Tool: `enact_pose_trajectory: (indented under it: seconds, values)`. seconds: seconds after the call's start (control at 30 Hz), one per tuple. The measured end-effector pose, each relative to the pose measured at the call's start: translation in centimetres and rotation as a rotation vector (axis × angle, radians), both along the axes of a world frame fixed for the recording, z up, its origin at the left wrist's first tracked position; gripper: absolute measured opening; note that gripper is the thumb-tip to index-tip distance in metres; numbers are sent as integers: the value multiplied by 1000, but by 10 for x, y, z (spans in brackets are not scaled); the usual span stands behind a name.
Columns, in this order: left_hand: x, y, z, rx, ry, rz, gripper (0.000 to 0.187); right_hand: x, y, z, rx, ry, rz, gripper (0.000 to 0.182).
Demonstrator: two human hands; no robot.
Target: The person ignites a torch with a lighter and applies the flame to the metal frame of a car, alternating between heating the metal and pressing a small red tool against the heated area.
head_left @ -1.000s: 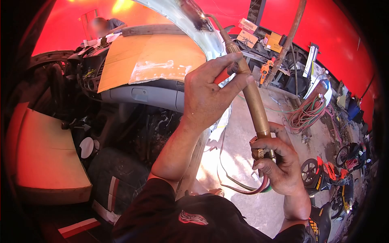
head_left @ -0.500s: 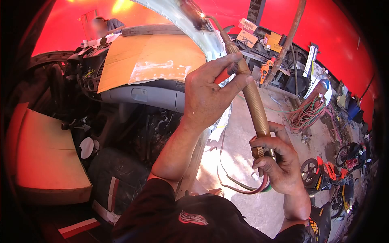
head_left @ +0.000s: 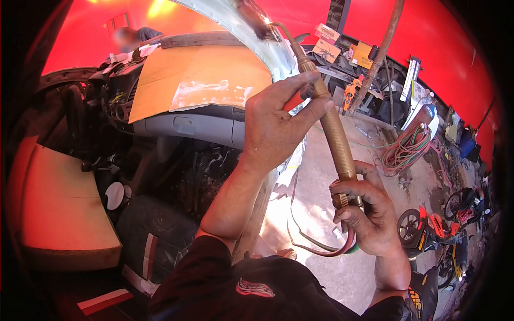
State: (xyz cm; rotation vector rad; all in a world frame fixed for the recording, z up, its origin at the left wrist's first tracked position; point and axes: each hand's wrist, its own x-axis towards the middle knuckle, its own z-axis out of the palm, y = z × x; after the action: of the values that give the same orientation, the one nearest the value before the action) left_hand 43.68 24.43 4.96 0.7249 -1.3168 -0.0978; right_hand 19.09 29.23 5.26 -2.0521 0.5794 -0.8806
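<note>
Fingers of left hand pinch brass torch near upper end. Right hand wrapped round torch's lower end, at valve knobs. Torch tip glowing against pale car pillar, above grey dashboard. Coiled hoses right of torch.

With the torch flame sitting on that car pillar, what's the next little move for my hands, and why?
Probably ease the torch tip slowly along the pillar, rather than lingering. The flame sits right at a spot already blackened, so more heat there looks unneeded. The left hand pinches the brass barrel near the neck and the right hand grips the valve end, so both can guide it steadily.
</note>
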Motion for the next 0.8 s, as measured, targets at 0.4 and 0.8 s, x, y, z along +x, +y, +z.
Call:
enact_pose_trajectory:
  seconds: [0.4, 0.8]
  values:
    - [-1, -2, -2, 2, 10, -2, 43, -1, -1, 0, 12, 8, -3, 34]
    - [0, -2, -1, -1, -3, 15, 43, 0, -2, -1, 31, 0, 3, 33]
